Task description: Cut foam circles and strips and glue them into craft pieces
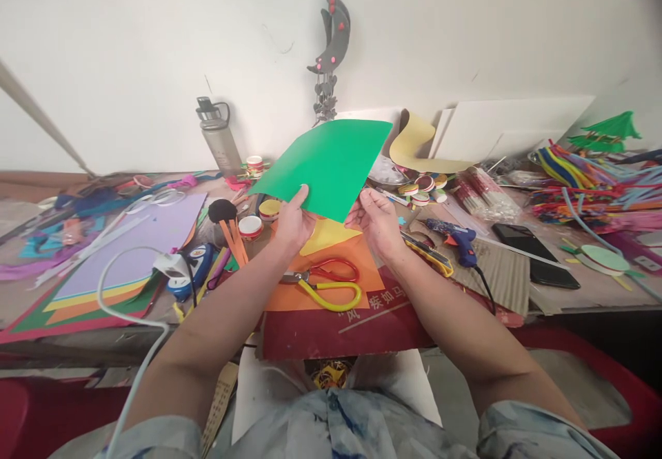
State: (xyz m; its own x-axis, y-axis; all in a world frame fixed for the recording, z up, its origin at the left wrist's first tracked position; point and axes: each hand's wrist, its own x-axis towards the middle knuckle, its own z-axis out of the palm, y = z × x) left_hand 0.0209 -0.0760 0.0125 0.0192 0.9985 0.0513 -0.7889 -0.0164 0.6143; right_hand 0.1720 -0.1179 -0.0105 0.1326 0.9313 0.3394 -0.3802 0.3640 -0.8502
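A green sheet of paper (331,162) is held up above the table, slightly bowed. My left hand (294,226) grips its lower left edge, thumb on top and fingers underneath. At the lower right corner, my right hand (376,219) pinches the sheet between thumb and fingers. Below the hands lie orange paper (369,269) and a yellow piece (331,237), on a dark red board (310,335). Scissors (336,295) with red and yellow handles rest on the orange paper, their blades partly hidden by my left forearm.
Right of my hands lie a utility knife (429,253), a blue glue gun (458,238) and a black phone (535,256). Coloured sheets (129,238) and a power strip (189,269) with a white cable are on the left. A bottle (220,138) stands by the wall.
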